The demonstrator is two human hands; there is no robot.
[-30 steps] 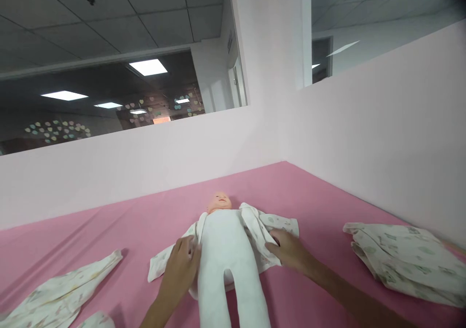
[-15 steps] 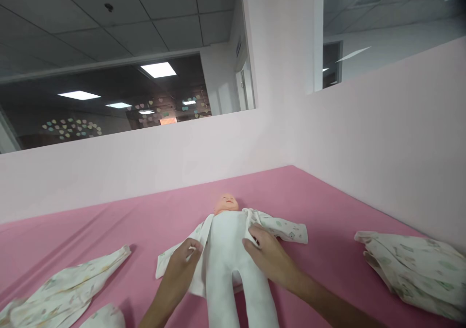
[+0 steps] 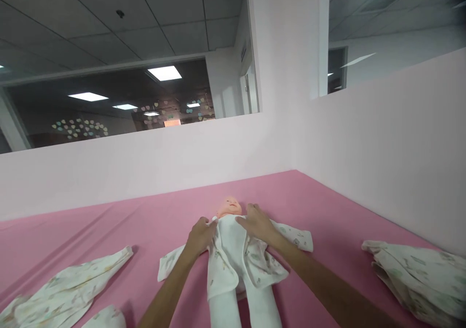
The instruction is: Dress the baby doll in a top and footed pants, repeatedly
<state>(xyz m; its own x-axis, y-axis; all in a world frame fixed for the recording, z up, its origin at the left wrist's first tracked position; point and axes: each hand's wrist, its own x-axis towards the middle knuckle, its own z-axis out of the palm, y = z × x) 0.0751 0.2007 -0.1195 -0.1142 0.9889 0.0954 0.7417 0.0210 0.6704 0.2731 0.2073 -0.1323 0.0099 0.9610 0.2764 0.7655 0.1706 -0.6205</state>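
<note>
A baby doll (image 3: pixel 230 205) with a white cloth body lies on its back on the pink-covered surface. It wears a white printed baby jacket (image 3: pixel 223 274), its sleeves spread to both sides and its front hanging apart over the belly. At the collar beside the doll's neck, my left hand (image 3: pixel 199 234) pinches the jacket's left edge. On the opposite side my right hand (image 3: pixel 259 225) is closed at the jacket's collar near the shoulder, its thumb over the upper chest. The cloth between the right fingers is mostly hidden.
Printed baby garments (image 3: pixel 73 284) lie on the pink cover (image 3: pixel 145 221) at the left, with another pale bundle (image 3: pixel 105 317) at the bottom edge. A folded printed garment (image 3: pixel 418 274) lies at the right. White walls (image 3: pixel 163 163) with windows meet behind the doll.
Both hands have moved up from the doll's middle to its neck. The jacket's front panels, previously out at the sides, now lie over the doll's torso. The view has tilted slightly.
</note>
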